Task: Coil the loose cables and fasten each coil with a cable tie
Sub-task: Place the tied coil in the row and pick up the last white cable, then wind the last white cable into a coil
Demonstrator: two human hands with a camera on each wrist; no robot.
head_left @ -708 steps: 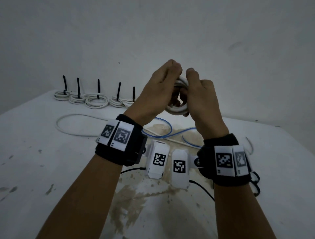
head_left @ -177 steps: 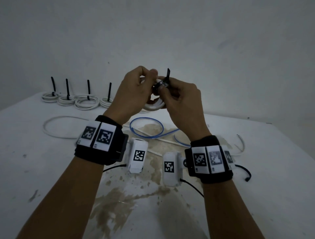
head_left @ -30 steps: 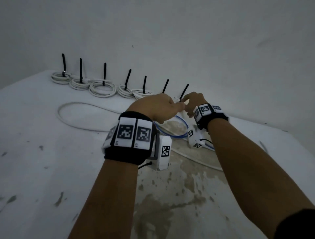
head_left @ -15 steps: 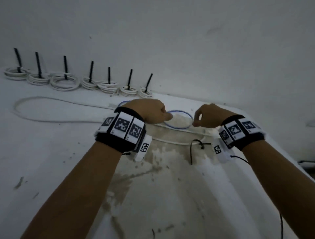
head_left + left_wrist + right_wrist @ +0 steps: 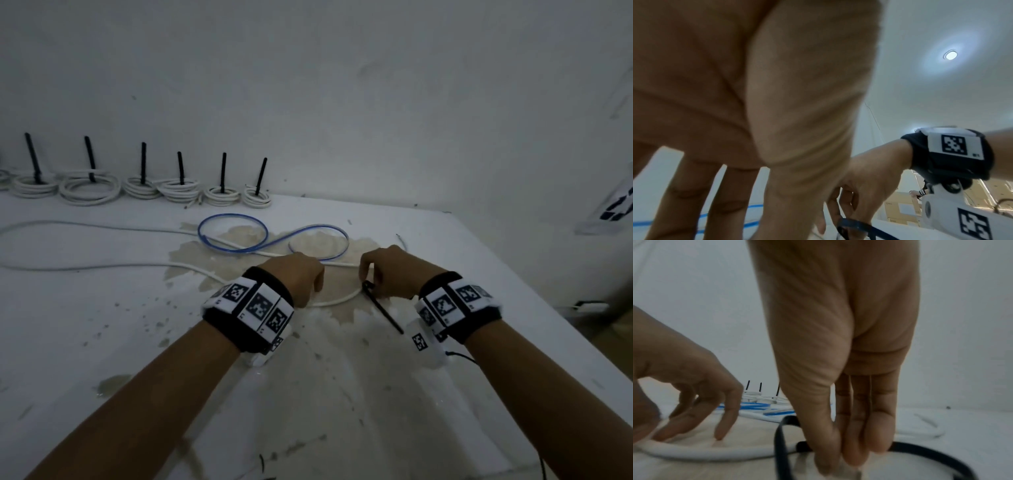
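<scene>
A loose white cable [image 5: 337,300] snakes across the table [image 5: 102,325] from the left and curves under both hands. My left hand [image 5: 298,274] is lowered over it, straight fingers [image 5: 723,423] touching the cable [image 5: 705,453]. Just to its right, my right hand [image 5: 371,274] pinches the head end of a black cable tie [image 5: 383,313] between thumb and fingers. In the right wrist view the tie [image 5: 780,444] bends into a loop beside the thumb. A blue cable [image 5: 239,240] lies in two loops behind the hands.
Several tied white coils [image 5: 221,196], each with a black tie tail standing up, line the back left by the wall [image 5: 342,102]. The table's right edge [image 5: 534,284] runs diagonally. A brown stain [image 5: 335,287] spreads under the hands.
Both hands have dropped to the table. My right hand has taken hold of the black tie that lay loose, and my left hand has come down onto the white cable.
</scene>
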